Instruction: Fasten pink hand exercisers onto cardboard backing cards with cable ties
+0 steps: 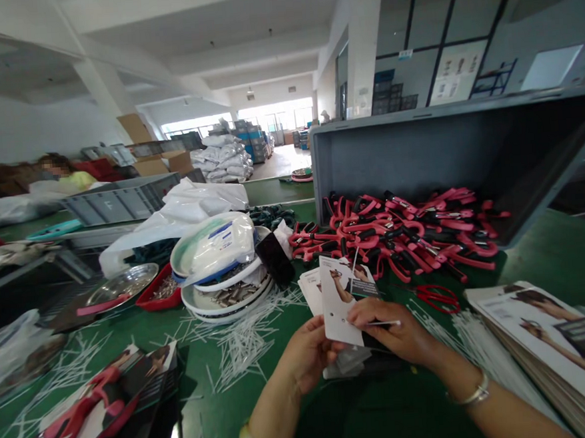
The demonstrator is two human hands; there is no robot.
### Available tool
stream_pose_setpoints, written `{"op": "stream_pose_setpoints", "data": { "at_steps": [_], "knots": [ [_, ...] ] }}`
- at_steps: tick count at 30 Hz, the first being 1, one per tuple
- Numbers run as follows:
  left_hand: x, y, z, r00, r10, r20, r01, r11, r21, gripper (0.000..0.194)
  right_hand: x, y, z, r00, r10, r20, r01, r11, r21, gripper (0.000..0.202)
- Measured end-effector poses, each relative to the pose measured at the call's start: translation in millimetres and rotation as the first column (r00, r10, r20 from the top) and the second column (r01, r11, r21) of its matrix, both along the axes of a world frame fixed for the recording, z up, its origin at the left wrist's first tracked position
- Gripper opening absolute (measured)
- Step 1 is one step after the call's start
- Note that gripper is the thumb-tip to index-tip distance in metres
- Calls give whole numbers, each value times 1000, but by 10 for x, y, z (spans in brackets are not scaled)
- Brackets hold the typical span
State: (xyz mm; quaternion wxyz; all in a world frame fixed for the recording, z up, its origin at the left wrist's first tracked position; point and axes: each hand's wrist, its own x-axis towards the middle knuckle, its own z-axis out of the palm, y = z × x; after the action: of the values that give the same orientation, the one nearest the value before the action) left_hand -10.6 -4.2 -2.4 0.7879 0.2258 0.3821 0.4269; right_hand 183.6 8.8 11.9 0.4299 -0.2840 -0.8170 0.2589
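Note:
A printed cardboard backing card (336, 292) stands tilted up in front of me, with small punched holes near its lower left. My left hand (312, 352) is closed on its lower left edge. The fingers of my right hand (398, 332) are closed by the holes, pinching a thin white cable tie (387, 324) that sticks out to the right. Another white strip (354, 260) rises at the card's upper right. More cards (310, 291) lie just behind the held one. Pink-handled pliers (398, 231) are heaped beyond my hands.
A grey crate (408, 151) lies on its side behind the pliers. Stacked cards (556, 334) stand at right, near red-handled scissors (438, 297). Loose cable ties (244, 346), white basins (228, 300), a black phone (275, 259) and carded pliers (95, 406) occupy the left. Another person (66, 173) is far left.

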Motion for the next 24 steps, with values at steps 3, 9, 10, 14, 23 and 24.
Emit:
{"op": "stream_pose_setpoints", "data": {
  "at_steps": [3,9,10,14,23,24],
  "knots": [
    [84,-23,10,991,95,-91,-94,995,9,25,31,1,35,999,7,45,-9,998,54,12],
    [106,-26,70,942,270,-198,-259,963,77,28,175,-163,149,937,-94,336,52,990,131,26],
    [113,-29,74,936,290,-202,-274,956,103,30,165,-213,167,908,-142,394,86,984,155,31],
    [176,-71,100,924,331,-194,-290,934,211,31,-23,-410,181,750,-427,506,263,894,364,36],
    [224,-59,277,876,474,-87,-380,791,480,32,-126,-416,76,740,-612,280,424,747,513,30],
    [249,-22,273,880,471,-53,-386,777,498,32,-112,-400,83,747,-612,258,439,746,500,30]
  ]
}}
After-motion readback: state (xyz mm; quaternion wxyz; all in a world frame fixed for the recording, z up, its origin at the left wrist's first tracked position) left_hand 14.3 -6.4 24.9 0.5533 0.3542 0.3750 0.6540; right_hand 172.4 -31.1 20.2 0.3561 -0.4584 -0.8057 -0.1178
